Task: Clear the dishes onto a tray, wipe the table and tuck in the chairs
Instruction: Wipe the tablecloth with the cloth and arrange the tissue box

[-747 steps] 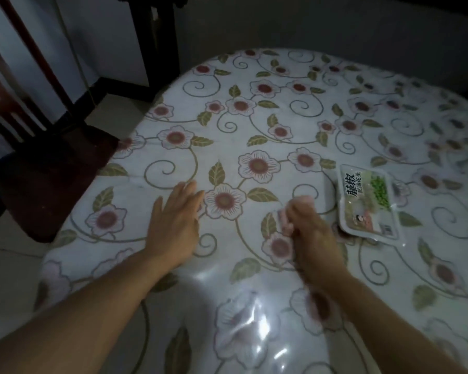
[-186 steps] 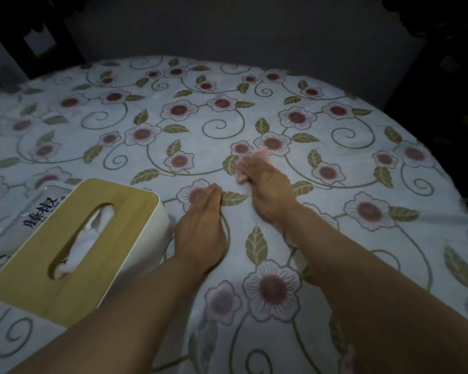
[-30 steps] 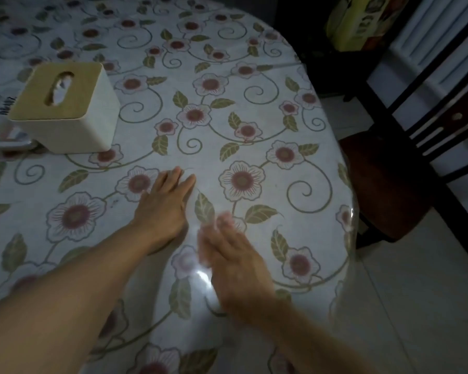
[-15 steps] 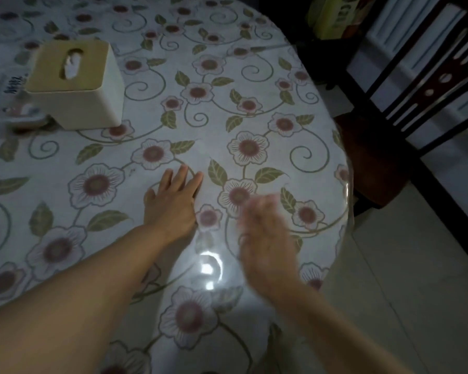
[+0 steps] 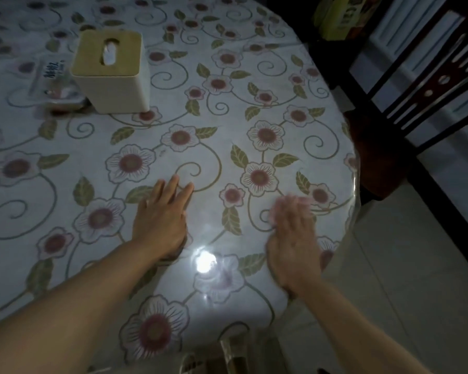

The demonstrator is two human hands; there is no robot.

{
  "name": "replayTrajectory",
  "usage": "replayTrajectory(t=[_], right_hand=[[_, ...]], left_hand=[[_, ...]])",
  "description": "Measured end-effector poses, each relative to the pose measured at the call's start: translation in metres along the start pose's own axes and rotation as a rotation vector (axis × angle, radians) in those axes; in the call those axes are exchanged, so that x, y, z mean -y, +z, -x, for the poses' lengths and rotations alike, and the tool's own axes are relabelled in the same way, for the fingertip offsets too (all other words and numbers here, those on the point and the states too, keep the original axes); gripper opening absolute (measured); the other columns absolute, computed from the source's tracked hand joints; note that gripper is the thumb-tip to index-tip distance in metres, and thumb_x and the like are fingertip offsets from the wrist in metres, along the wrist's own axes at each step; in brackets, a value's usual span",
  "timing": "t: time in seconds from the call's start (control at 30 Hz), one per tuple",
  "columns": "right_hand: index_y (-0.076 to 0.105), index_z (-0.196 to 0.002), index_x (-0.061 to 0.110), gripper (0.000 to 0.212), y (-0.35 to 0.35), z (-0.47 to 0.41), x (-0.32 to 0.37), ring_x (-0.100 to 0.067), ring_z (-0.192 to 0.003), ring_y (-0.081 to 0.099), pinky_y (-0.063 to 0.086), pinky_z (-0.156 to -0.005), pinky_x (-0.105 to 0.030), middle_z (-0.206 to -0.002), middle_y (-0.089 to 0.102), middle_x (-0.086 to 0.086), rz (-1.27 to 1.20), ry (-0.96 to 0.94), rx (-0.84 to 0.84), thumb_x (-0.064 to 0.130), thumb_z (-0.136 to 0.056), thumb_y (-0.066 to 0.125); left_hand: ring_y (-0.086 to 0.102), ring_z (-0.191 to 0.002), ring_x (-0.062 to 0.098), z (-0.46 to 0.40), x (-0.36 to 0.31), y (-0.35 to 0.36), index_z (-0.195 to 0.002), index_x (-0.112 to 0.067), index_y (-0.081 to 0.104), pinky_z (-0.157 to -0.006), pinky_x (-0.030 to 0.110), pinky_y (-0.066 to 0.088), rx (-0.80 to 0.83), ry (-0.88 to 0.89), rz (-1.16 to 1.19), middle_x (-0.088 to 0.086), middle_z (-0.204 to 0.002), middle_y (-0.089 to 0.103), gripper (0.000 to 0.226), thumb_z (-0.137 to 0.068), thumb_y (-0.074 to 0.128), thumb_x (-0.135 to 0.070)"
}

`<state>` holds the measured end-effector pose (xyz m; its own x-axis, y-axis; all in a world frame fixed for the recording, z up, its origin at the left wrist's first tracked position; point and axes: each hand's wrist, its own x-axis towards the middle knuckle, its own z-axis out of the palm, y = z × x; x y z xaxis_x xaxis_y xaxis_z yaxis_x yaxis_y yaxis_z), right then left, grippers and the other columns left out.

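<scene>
The table (image 5: 254,109) has a flower-patterned cloth under glossy clear plastic. My left hand (image 5: 162,217) lies flat on it with straight fingers, near the front edge. My right hand (image 5: 292,236) is blurred by motion and also lies flat, close to the table's right rim. A pale pink wipe (image 5: 307,201) shows faintly under its fingertips. A dark wooden chair (image 5: 384,147) stands to the right, its seat partly out from under the table.
A cream tissue box with a wooden lid (image 5: 110,68) stands at the back left. A clear snack packet (image 5: 53,85) lies beside it. A yellow-green box (image 5: 341,17) sits in the dark past the table. Pale floor tiles (image 5: 403,265) are at the right.
My right hand has swept to the right across the table toward its rim. The left hand has stayed flat in place.
</scene>
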<state>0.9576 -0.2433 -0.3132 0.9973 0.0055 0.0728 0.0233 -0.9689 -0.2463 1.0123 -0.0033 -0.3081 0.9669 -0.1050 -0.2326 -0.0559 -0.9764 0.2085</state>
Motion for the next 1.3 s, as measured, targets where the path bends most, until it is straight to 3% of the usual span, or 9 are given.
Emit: replayTrajectory(t=[0.1, 0.2, 0.3, 0.43, 0.57, 1.0, 1.13, 1.2, 1.3], right_hand=[[0.035, -0.143, 0.004, 0.065, 0.016, 0.040, 0.059, -0.032, -0.143, 0.023, 0.026, -0.114, -0.047, -0.151, 0.033, -0.013, -0.012, -0.267, 0.105, 0.019, -0.080, 0.033], [0.030, -0.147, 0.014, 0.070, 0.010, 0.020, 0.052, -0.022, -0.143, 0.022, 0.023, -0.114, -0.044, -0.154, 0.029, -0.003, 0.029, -0.502, 0.158, 0.020, -0.077, 0.036], [0.024, -0.148, 0.007, 0.065, 0.000, -0.051, 0.013, -0.032, -0.143, 0.023, 0.022, -0.117, -0.044, -0.155, 0.024, -0.014, 0.010, -0.304, 0.142, 0.000, -0.084, 0.038], [0.026, -0.146, 0.001, 0.052, -0.004, -0.155, -0.037, -0.036, -0.143, 0.019, 0.010, -0.117, -0.042, -0.154, 0.022, -0.022, 0.120, -0.005, 0.053, 0.022, -0.098, 0.026], [0.029, -0.144, 0.000, 0.053, 0.017, -0.213, -0.016, -0.036, -0.139, 0.023, 0.013, -0.116, -0.042, -0.152, 0.025, -0.022, 0.136, 0.095, 0.010, 0.028, -0.099, 0.029], [0.008, -0.151, 0.013, 0.060, 0.041, -0.108, 0.112, -0.021, -0.146, -0.010, -0.009, -0.117, -0.032, -0.160, 0.003, -0.004, 0.004, -0.620, 0.244, 0.036, -0.097, 0.019], [0.034, -0.144, 0.010, 0.060, 0.033, -0.061, 0.107, -0.024, -0.144, 0.013, 0.012, -0.116, -0.042, -0.153, 0.029, -0.006, 0.027, -0.890, 0.260, 0.019, -0.087, 0.051], [0.032, -0.145, 0.013, 0.069, 0.028, -0.056, 0.088, -0.024, -0.144, 0.012, 0.011, -0.116, -0.042, -0.155, 0.024, -0.003, 0.003, -0.885, 0.266, 0.005, -0.081, 0.055], [0.024, -0.149, 0.016, 0.070, 0.016, -0.070, 0.050, -0.025, -0.147, 0.004, 0.013, -0.119, -0.042, -0.159, 0.012, -0.003, 0.068, -0.571, 0.203, 0.000, -0.084, 0.046]], left_hand=[[-0.003, -0.145, 0.024, -0.001, -0.002, -0.003, -0.149, -0.030, 0.007, -0.116, 0.044, 0.016, 0.005, 0.018, 0.023, -0.003, -0.159, -0.005, 0.058, -0.098, 0.032, -0.023], [0.015, -0.140, 0.025, -0.007, 0.006, -0.014, -0.148, -0.025, 0.020, -0.111, 0.038, 0.025, -0.054, 0.039, 0.010, -0.001, -0.157, 0.012, 0.058, -0.094, 0.040, -0.019], [0.023, -0.136, 0.027, -0.022, 0.030, -0.024, -0.145, -0.022, 0.026, -0.105, 0.045, 0.033, -0.135, -0.023, -0.065, 0.001, -0.155, 0.018, 0.057, -0.091, 0.044, -0.021], [0.013, -0.139, 0.027, -0.030, 0.058, -0.025, -0.144, -0.023, 0.027, -0.106, 0.055, 0.029, -0.149, -0.143, 0.000, -0.002, -0.155, 0.015, 0.056, -0.091, 0.044, -0.022], [0.002, -0.144, 0.020, -0.033, 0.069, -0.013, -0.147, -0.031, 0.018, -0.111, 0.058, 0.016, -0.147, -0.156, 0.048, -0.010, -0.158, 0.003, 0.056, -0.095, 0.036, -0.025], [-0.010, -0.144, 0.017, -0.035, 0.069, -0.022, -0.149, -0.033, 0.005, -0.114, 0.056, 0.013, -0.030, -0.162, 0.094, -0.013, -0.157, -0.011, 0.058, -0.098, 0.031, -0.024], [-0.007, -0.145, 0.019, -0.025, 0.068, -0.033, -0.149, -0.032, 0.005, -0.115, 0.049, 0.018, 0.056, -0.147, 0.073, -0.007, -0.158, -0.012, 0.062, -0.096, 0.036, -0.022], [-0.004, -0.145, 0.022, -0.005, 0.071, -0.032, -0.149, -0.033, 0.006, -0.114, 0.049, 0.019, 0.078, -0.140, 0.056, -0.006, -0.158, -0.010, 0.062, -0.096, 0.036, -0.023], [-0.004, -0.145, 0.023, 0.042, 0.085, -0.023, -0.148, -0.037, 0.004, -0.111, 0.053, 0.019, 0.063, -0.193, 0.018, -0.006, -0.158, -0.009, 0.061, -0.095, 0.034, -0.029]])
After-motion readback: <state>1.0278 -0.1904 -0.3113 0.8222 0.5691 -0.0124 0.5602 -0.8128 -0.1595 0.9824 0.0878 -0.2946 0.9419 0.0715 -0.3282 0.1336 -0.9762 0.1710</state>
